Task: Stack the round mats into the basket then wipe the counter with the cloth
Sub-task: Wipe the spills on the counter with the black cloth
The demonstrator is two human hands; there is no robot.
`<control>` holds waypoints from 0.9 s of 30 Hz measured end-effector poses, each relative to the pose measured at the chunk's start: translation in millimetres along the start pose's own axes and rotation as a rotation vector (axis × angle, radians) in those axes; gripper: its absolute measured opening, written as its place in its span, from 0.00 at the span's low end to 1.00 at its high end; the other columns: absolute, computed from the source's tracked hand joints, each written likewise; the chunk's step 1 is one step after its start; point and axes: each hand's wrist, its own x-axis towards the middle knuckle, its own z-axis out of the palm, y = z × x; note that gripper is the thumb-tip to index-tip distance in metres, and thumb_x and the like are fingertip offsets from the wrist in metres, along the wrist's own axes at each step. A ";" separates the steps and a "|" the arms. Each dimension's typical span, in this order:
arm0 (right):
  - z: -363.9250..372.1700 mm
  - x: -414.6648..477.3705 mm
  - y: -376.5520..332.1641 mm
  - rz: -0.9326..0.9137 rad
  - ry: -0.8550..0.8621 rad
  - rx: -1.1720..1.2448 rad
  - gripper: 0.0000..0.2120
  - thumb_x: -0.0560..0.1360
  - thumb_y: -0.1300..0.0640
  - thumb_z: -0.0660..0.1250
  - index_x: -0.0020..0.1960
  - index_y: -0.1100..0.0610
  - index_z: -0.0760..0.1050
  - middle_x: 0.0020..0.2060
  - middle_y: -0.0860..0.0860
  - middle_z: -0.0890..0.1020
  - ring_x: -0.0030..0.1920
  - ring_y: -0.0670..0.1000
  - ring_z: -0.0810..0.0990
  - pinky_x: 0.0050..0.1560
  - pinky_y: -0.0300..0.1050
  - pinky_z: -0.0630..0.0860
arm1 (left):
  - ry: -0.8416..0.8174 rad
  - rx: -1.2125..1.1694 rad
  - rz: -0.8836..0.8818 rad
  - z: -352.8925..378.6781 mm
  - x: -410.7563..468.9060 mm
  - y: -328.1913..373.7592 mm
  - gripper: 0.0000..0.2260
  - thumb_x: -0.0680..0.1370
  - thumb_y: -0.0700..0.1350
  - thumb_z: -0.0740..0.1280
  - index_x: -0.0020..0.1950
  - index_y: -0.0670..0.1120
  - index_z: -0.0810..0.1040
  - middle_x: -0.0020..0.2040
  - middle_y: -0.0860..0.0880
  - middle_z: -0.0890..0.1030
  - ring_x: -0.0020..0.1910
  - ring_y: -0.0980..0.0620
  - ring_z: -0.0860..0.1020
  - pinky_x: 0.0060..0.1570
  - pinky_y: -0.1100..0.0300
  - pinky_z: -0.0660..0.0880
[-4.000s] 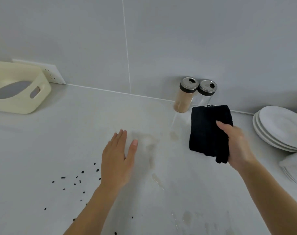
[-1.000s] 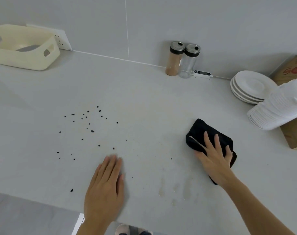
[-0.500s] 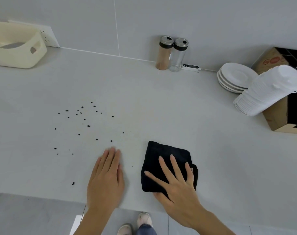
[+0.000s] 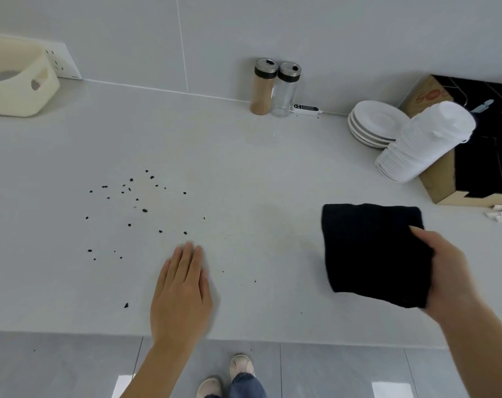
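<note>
Head view: black cloth (image 4: 370, 251) in right hand (image 4: 447, 271), above counter (image 4: 244, 156).

The only lettering is on the cardboard box (image 4: 424, 94) at the far right of the counter: large orange characters on its brown side that look like "SO", with the rest cut off by the stack of white cups (image 4: 424, 139). The small white device (image 4: 305, 108) by the wall has a dark display, but its marks are too small to read.
</note>
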 end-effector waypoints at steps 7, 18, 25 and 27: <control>-5.1 -0.2 28.0 -0.085 0.110 -0.204 0.13 0.77 0.53 0.59 0.55 0.59 0.75 0.39 0.56 0.79 0.32 0.48 0.76 0.31 0.41 0.72 | -0.019 -0.003 -0.008 1.1 0.1 -0.2 0.22 0.78 0.45 0.49 0.67 0.39 0.71 0.67 0.41 0.74 0.67 0.45 0.71 0.70 0.60 0.48; 99.8 -20.7 144.6 -0.385 0.002 -1.193 0.25 0.76 0.45 0.40 0.74 0.40 0.47 0.75 0.41 0.43 0.67 0.39 0.30 0.70 0.55 0.29 | -0.017 -0.010 -0.013 -1.4 0.1 2.5 0.22 0.78 0.45 0.49 0.67 0.39 0.70 0.67 0.41 0.73 0.68 0.44 0.70 0.70 0.60 0.47; 134.0 -46.4 162.0 -0.423 -0.139 -1.079 0.39 0.63 0.39 0.31 0.74 0.40 0.51 0.75 0.39 0.45 0.71 0.39 0.32 0.69 0.50 0.25 | -0.008 -0.027 -0.011 0.4 -0.2 2.6 0.21 0.77 0.44 0.52 0.67 0.38 0.70 0.66 0.41 0.74 0.67 0.43 0.71 0.70 0.59 0.51; 143.2 -54.0 162.6 -0.396 -0.227 -1.010 0.36 0.65 0.38 0.34 0.73 0.39 0.54 0.75 0.38 0.48 0.72 0.37 0.34 0.71 0.49 0.26 | -0.037 -0.048 -0.020 0.2 -0.5 1.4 0.22 0.75 0.43 0.53 0.67 0.39 0.69 0.67 0.41 0.73 0.67 0.44 0.70 0.70 0.61 0.46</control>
